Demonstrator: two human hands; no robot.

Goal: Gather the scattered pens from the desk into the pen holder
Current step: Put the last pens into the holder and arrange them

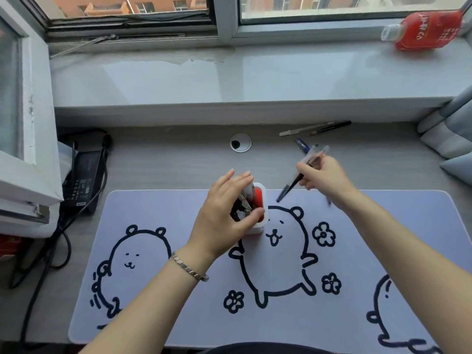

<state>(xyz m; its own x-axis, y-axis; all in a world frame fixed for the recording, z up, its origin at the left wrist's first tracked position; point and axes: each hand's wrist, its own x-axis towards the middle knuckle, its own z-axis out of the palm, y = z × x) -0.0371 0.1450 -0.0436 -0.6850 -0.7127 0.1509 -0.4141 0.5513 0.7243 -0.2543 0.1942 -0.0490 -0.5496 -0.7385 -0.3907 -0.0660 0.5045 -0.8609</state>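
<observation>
The left hand (224, 213) wraps the white pen holder (258, 221) standing on the cartoon-bear mat (178, 315), thumb across its rim. Just right of it, the right hand (324, 175) pinches a bundle of pens (304, 169), tips angled toward the holder. More pens (314, 129) lie apart on the surface (166, 162) beyond.

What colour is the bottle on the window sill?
The bottle is red with a white cap, seen in the head view, top right.

Left hand (224, 213) around the pen holder (259, 215), right hand (324, 175) gripping several pens (293, 186) beside it.
</observation>
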